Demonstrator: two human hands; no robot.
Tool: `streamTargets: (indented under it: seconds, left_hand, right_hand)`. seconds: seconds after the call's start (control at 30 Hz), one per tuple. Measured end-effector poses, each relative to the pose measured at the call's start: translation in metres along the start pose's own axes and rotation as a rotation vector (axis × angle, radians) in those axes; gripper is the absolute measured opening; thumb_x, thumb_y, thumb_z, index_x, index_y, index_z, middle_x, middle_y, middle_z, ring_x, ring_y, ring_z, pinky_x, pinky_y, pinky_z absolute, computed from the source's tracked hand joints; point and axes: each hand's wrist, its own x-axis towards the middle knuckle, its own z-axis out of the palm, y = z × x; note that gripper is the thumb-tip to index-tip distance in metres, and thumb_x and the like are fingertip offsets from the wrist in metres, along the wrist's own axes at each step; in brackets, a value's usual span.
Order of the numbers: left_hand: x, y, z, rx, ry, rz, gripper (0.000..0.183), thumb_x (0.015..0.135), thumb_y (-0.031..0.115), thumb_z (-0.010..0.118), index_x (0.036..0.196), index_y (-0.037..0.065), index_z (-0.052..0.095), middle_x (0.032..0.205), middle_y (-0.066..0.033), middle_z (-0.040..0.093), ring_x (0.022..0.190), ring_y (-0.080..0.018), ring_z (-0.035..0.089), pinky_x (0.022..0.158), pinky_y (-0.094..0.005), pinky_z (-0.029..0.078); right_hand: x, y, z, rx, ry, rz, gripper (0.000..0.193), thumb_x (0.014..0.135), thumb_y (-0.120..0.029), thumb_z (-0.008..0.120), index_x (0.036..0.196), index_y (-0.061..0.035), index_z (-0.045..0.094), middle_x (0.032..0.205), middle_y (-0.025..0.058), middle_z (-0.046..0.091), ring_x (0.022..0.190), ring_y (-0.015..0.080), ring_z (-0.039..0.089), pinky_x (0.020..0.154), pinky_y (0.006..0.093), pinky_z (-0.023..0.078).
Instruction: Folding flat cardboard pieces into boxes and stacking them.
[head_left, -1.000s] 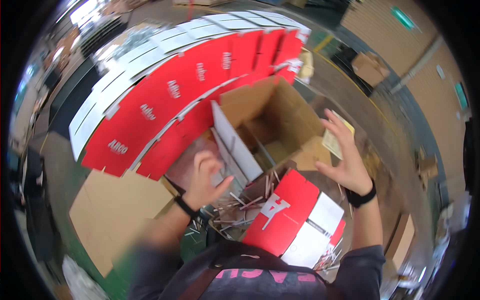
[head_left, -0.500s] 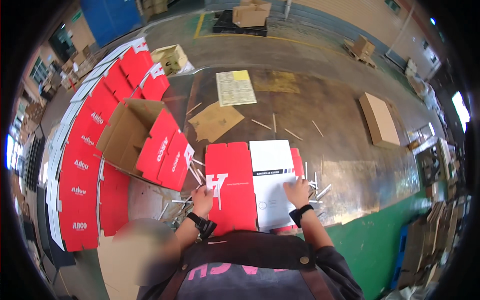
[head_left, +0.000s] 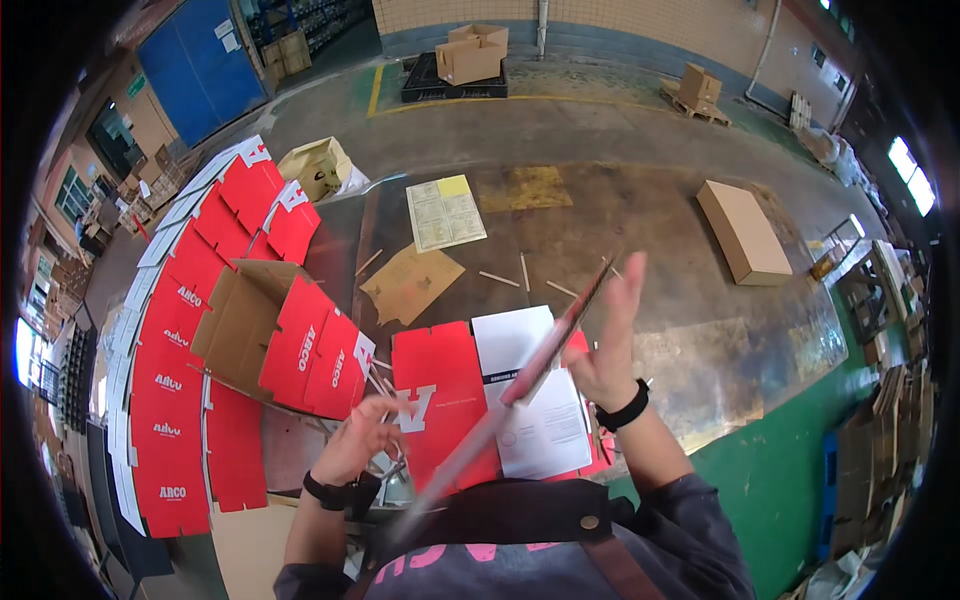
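A red-and-white cardboard sheet (head_left: 540,362) stands tilted and nearly edge-on in front of me, smeared by motion. My right hand (head_left: 612,345) is beside its far right part, fingers stretched upward and thumb toward the sheet; whether the palm presses on it I cannot tell. Beneath lies a flat cardboard piece with a red panel (head_left: 440,385) and a white printed panel (head_left: 545,430). At the red panel's left edge, my left hand (head_left: 362,435) has loosely bent, parted fingers and nothing visible in them.
An open red-and-brown box (head_left: 305,345) stands left, beside a long row of red flattened cartons (head_left: 165,400). Thin cardboard strips (head_left: 500,279), a torn brown piece (head_left: 412,285) and a printed sheet (head_left: 445,212) lie on the table. A closed brown box (head_left: 745,235) is at right.
Both hands were down at the flat cardboard's sides. The right hand has risen, and a sheet now stands tilted beside it. My left hand has shifted left, fingers off the red panel.
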Motion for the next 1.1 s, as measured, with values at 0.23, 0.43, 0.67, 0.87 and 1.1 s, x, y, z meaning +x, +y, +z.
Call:
streamTargets:
  seconds: [0.23,0.43,0.67,0.87,1.1]
  left_hand:
    - [0.047,0.067,0.077,0.682,-0.482,0.568,0.039,0.096,0.032,0.054,0.108,0.000,0.072,0.125,-0.0222,0.062,0.103,-0.0308,0.063,0.090,-0.0411,0.049]
    - [0.026,0.021,0.045,0.335,0.104,0.775,0.043,0.097,0.035,0.050,0.103,-0.004,0.069,0.112,-0.0248,0.067,0.106,-0.0333,0.065,0.092,-0.0440,0.051]
    - [0.018,0.017,0.057,0.357,0.111,0.714,0.036,0.094,0.028,0.055,0.113,-0.001,0.067,0.109,-0.0265,0.068,0.100,-0.0337,0.068,0.093,-0.0432,0.052]
    - [0.011,0.015,0.037,0.397,0.063,0.737,0.039,0.095,0.032,0.048,0.095,-0.003,0.067,0.094,-0.0192,0.067,0.081,-0.0280,0.064,0.067,-0.0374,0.049]
    - [0.036,0.109,0.080,1.503,0.086,0.907,0.063,0.096,0.057,0.042,0.054,0.010,0.047,0.057,-0.0043,0.049,0.049,-0.0247,0.052,0.046,-0.0362,0.036]
  right_hand:
    - [0.013,0.007,0.020,0.200,-0.413,-0.108,0.059,0.096,-0.055,0.051,0.138,-0.0133,0.056,0.154,0.0127,0.040,0.145,0.0369,0.030,0.118,0.0525,0.020]
    - [-0.046,-0.010,0.002,0.259,-0.545,-0.064,0.031,0.093,-0.040,0.063,0.106,-0.0126,0.064,0.125,0.0113,0.062,0.130,0.0329,0.049,0.115,0.0532,0.027]
    - [0.036,-0.024,0.025,0.037,-0.542,-0.167,0.054,0.092,-0.043,0.061,0.134,-0.0095,0.057,0.145,0.0142,0.050,0.140,0.0347,0.038,0.117,0.0531,0.023]
    - [0.015,-0.016,-0.014,0.203,-0.230,-0.159,0.044,0.101,-0.048,0.046,0.092,-0.0079,0.063,0.100,0.0111,0.068,0.118,0.0321,0.058,0.115,0.0521,0.026]
    - [0.072,-0.058,-0.028,0.618,-0.795,-0.315,0.036,0.088,-0.023,0.063,0.059,-0.0060,0.051,0.057,0.0099,0.047,0.059,0.0304,0.048,0.071,0.0418,0.044]
